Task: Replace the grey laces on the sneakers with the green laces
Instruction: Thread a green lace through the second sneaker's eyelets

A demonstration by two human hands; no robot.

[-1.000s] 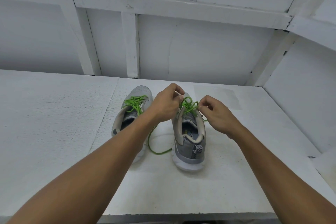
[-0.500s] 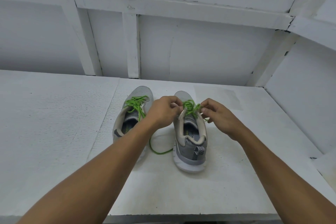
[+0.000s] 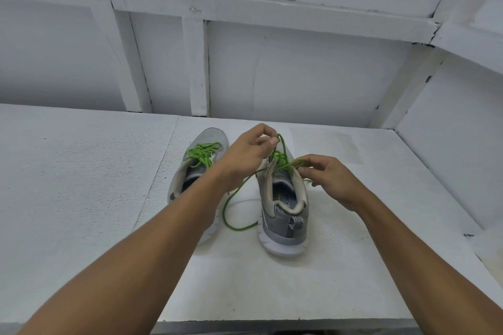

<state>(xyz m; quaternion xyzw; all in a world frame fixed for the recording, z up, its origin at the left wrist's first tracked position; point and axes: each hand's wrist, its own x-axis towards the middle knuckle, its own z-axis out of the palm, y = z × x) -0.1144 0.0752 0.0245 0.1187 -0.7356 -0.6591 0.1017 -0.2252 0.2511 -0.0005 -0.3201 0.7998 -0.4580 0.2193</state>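
Note:
Two grey sneakers stand side by side on the white table (image 3: 81,198), heels towards me. The left sneaker (image 3: 187,171) carries a tied green lace (image 3: 202,152). The right sneaker (image 3: 283,212) holds a green lace (image 3: 281,159) whose loose end loops down onto the table between the shoes. My left hand (image 3: 245,155) pinches a strand of that lace and holds it raised above the shoe's tongue. My right hand (image 3: 329,179) pinches another strand at the shoe's right side. No grey laces are in view.
White panelled walls (image 3: 299,76) close in the table at the back and on the right. The table's front edge (image 3: 272,323) lies close below my forearms. A faint seam (image 3: 160,171) runs through the tabletop left of the shoes.
My left hand has lifted its strand up and away from the shoe, drawing the lace taut. My right hand has shifted slightly right and down, still pinching its strand.

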